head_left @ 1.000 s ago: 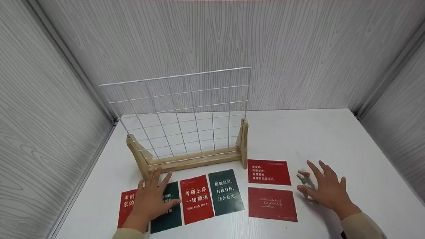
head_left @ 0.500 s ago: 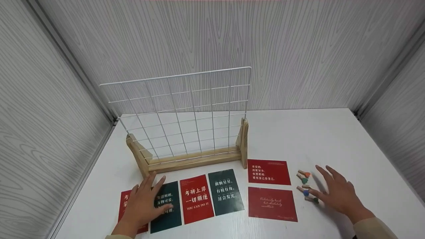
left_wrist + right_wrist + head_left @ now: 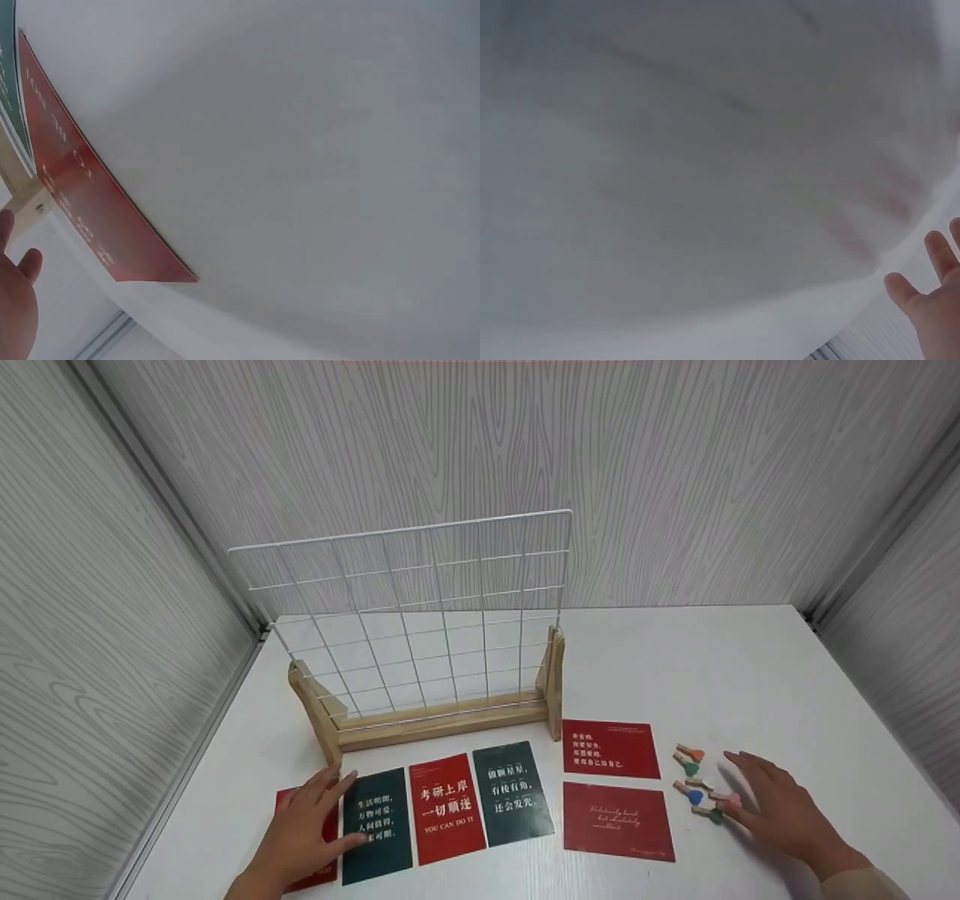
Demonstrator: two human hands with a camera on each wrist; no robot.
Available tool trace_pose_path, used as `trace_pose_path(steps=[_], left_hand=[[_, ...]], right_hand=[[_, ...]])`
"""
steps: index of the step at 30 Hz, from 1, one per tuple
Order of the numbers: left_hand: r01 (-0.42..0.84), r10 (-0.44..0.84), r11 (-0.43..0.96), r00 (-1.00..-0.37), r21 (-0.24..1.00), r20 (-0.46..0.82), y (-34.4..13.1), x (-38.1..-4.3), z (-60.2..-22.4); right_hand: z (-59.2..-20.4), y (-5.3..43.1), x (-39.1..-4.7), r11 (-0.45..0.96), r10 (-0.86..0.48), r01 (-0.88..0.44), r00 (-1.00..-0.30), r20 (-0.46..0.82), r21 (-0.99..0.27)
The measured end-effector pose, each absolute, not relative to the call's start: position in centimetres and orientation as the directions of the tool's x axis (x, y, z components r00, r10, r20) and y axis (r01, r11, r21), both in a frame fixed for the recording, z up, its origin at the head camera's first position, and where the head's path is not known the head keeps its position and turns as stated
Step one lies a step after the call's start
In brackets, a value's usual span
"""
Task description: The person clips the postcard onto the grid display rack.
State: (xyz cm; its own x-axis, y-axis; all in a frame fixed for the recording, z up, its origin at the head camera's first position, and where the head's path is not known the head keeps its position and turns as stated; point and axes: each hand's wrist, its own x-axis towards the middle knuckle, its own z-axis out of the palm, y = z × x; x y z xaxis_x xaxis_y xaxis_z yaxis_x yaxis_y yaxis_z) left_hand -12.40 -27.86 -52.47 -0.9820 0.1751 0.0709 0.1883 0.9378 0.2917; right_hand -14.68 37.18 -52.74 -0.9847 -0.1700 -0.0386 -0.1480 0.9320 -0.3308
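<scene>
My left hand (image 3: 304,825) hovers with fingers spread over the leftmost red card (image 3: 330,829), hiding much of it, and its thumb overlaps the edge of a dark green card (image 3: 379,844). In the left wrist view, part of that hand (image 3: 16,304) shows beside a red card (image 3: 90,195). My right hand (image 3: 784,814), fingers parted and holding nothing, is at the right of several small wooden clothespins with coloured hearts, among them one with a blue heart (image 3: 694,795). The thumb tip overlaps the pink one (image 3: 724,797). The right wrist view has the fingers (image 3: 904,291) of that hand.
A white wire grid (image 3: 446,615) stands upright in a wooden base (image 3: 450,724) behind the cards. Another red card (image 3: 448,840) and a green card (image 3: 514,821) lie before it. Two red cards, an upper (image 3: 630,742) and a lower (image 3: 619,840), lie right of them. Wood-grain panels (image 3: 675,487) enclose the white table.
Both hands have drawn back and apart, the left one leftward and the right one rightward. More of the green card and the clothespins now shows. Cards and grid stay in place.
</scene>
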Motion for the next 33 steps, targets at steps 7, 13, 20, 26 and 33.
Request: trace_pose_path(steps=[7, 13, 20, 26, 33], left_hand=[[0.201, 0.178, 0.918, -0.979, 0.342, 0.097, -29.4, -12.1, -52.7], [0.170, 0.127, 0.913, -0.982, 0.371, 0.138, -30.5, -12.0, -53.1], [0.113, 0.064, 0.901, -0.990, 0.420, 0.129, -31.8, -12.1, -53.3], [0.058, 0.016, 0.883, -0.996, 0.466, 0.092, -32.9, -12.0, -53.3], [-0.037, -0.038, 0.863, -0.999, 0.505, -0.008, -33.7, -12.0, -53.1]], right_hand=[[-53.0, 37.7, -14.3, 0.923, -0.198, -0.169, -0.979, -0.050, -0.344], [-53.0, 38.2, -14.1, 0.913, -0.220, -0.192, -0.975, -0.037, -0.361], [-53.0, 38.3, -14.0, 0.906, -0.189, -0.149, -0.980, -0.066, -0.395], [-53.1, 38.1, -14.0, 0.883, -0.181, -0.142, -0.982, -0.046, -0.447], [-53.2, 37.9, -14.1, 0.861, -0.170, -0.139, -0.985, -0.019, -0.489]])
